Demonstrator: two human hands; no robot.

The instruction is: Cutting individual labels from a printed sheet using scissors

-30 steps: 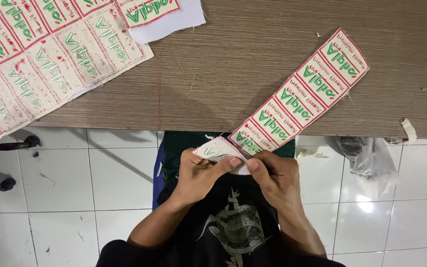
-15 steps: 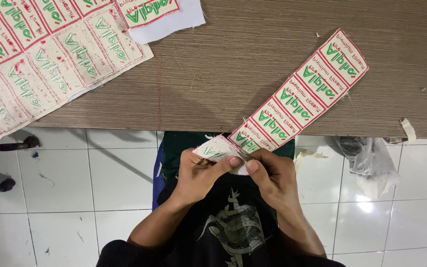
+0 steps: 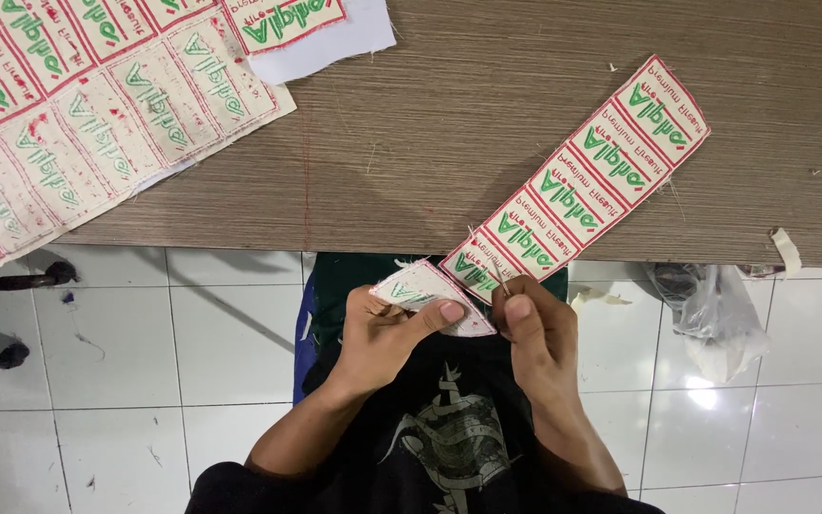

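— Which labels show?

— A strip of labels (image 3: 577, 181), cream rectangles with red borders and green lettering, lies slanted on the tabletop (image 3: 449, 124) and runs off its near edge. At that lower end the left hand (image 3: 382, 333) and right hand (image 3: 535, 328) pinch a bent end label (image 3: 425, 290).

— Anything else?

— A large label sheet (image 3: 78, 124) in the same colours at the far left, plus one label on white backing (image 3: 311, 29) at the top edge.
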